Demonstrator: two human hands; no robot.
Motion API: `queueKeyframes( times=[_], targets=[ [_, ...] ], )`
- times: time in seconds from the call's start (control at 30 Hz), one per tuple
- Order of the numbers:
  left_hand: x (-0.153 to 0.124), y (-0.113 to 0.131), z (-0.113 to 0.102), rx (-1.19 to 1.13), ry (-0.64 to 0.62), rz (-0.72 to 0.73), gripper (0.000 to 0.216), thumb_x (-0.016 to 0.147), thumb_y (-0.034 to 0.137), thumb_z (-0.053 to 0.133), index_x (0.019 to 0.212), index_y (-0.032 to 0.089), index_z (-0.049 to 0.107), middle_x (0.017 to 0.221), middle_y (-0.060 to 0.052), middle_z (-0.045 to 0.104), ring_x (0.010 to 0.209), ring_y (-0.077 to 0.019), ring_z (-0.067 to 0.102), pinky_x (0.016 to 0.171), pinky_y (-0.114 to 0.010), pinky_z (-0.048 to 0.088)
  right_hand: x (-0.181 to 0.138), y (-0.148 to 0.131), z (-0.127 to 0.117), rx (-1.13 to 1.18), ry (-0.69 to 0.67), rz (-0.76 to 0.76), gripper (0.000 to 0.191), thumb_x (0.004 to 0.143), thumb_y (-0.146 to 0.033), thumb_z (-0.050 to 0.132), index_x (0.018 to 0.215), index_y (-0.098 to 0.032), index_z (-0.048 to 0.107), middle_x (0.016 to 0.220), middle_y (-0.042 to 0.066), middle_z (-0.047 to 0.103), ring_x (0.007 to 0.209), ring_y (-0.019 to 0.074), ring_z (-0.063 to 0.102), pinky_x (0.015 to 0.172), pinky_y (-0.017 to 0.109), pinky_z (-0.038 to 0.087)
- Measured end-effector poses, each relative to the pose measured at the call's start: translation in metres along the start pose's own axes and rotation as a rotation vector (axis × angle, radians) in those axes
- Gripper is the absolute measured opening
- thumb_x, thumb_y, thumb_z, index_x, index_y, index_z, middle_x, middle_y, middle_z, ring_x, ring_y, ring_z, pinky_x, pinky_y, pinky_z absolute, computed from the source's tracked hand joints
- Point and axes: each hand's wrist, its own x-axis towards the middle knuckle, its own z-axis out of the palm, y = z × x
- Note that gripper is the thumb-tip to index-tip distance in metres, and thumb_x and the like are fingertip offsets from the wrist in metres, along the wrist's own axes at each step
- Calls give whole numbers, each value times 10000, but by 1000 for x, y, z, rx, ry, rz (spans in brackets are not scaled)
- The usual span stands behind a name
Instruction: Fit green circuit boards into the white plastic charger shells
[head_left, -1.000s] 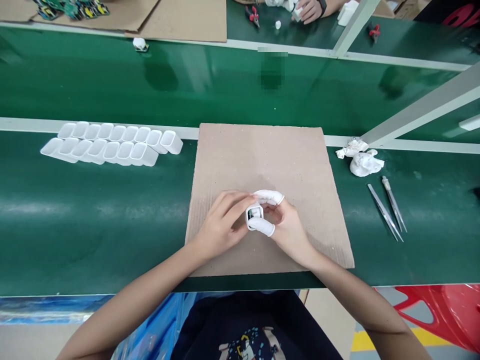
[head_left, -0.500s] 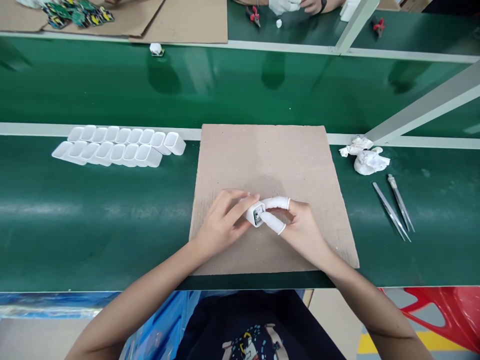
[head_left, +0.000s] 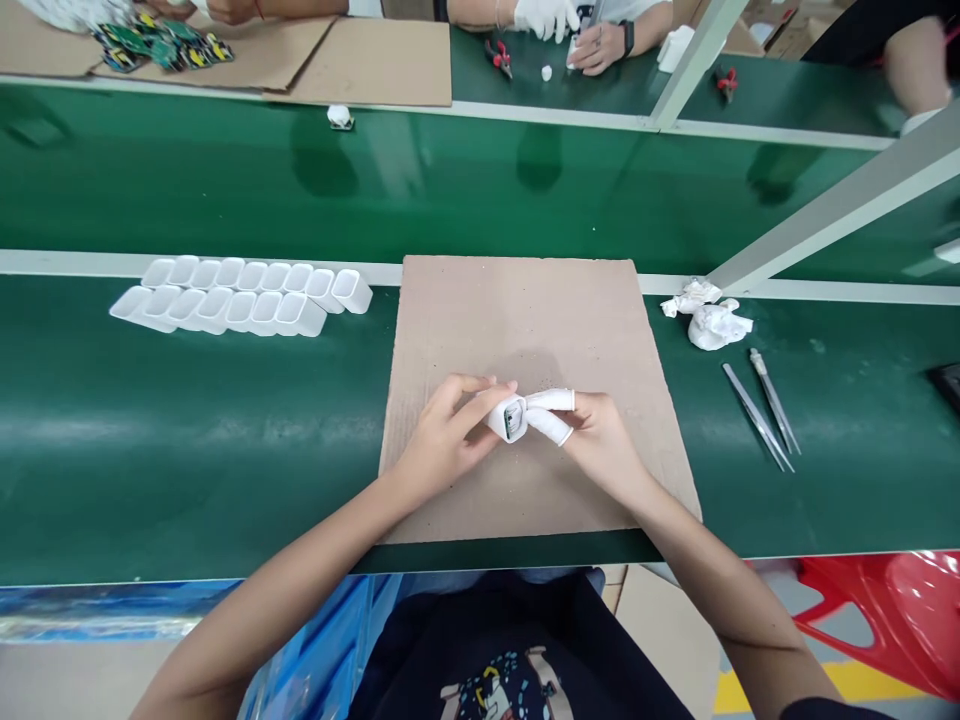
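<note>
My left hand [head_left: 448, 432] is closed around a small white plastic housing [head_left: 498, 420], held a little above a cardboard sheet [head_left: 517, 310]. The housing's open end faces me, and part of a green board shows inside. White finger cots [head_left: 549, 427] cover the thumb and forefinger of my right hand [head_left: 606, 440]. Those two fingertips close together at the right wall of the housing. How much of that wall lies between them is hard to see.
Two rows of white plastic housings [head_left: 240, 300] stand at the left. Crumpled white tissue [head_left: 718, 325] and two tweezers [head_left: 757, 415] lie at the right. Across the divider are circuit boards [head_left: 161, 45], red-handled pliers [head_left: 499, 57] and other people's hands [head_left: 596, 48].
My right thumb has moved from the housing's opening to its right edge, closer to the forefinger. My left hand keeps its hold. The view has shifted slightly, showing more of the people opposite.
</note>
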Motion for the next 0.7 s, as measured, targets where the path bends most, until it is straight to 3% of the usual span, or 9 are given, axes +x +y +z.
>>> queueKeyframes(
  times=[0.13, 0.33, 0.53, 0.7],
  targets=[
    [0, 0, 0, -85, 52, 0, 451, 900, 173, 646, 1328, 232, 520, 1061, -86, 575, 1015, -205, 641, 811, -338, 585, -4, -4, -2, -7, -16, -43, 202, 835, -432, 705, 915, -258, 769, 966, 24, 768, 899, 218, 727, 843, 390, 598],
    [-8, -1, 4, 112, 2, 62, 426, 907, 137, 589, 1321, 223, 537, 1049, -98, 615, 966, -225, 643, 793, -353, 565, -8, 2, 9, -258, 147, -129, 132, 841, -305, 627, 832, -228, 734, 884, 40, 759, 802, 199, 698, 818, 368, 567],
    [-6, 0, 3, 198, 41, 71, 365, 897, 124, 562, 1256, 190, 570, 971, -84, 625, 850, -239, 632, 702, -346, 545, 8, 10, 7, -403, 96, -194, 273, 879, -414, 553, 825, -192, 702, 838, 52, 761, 772, 205, 720, 726, 320, 583],
    [-5, -7, 4, 235, 57, 12, 346, 900, 121, 533, 1236, 199, 565, 943, -64, 632, 843, -248, 618, 702, -356, 523, 17, 0, 21, -590, 69, -184, 223, 791, -393, 689, 851, -179, 699, 814, 37, 750, 702, 194, 706, 668, 288, 567]
  ],
)
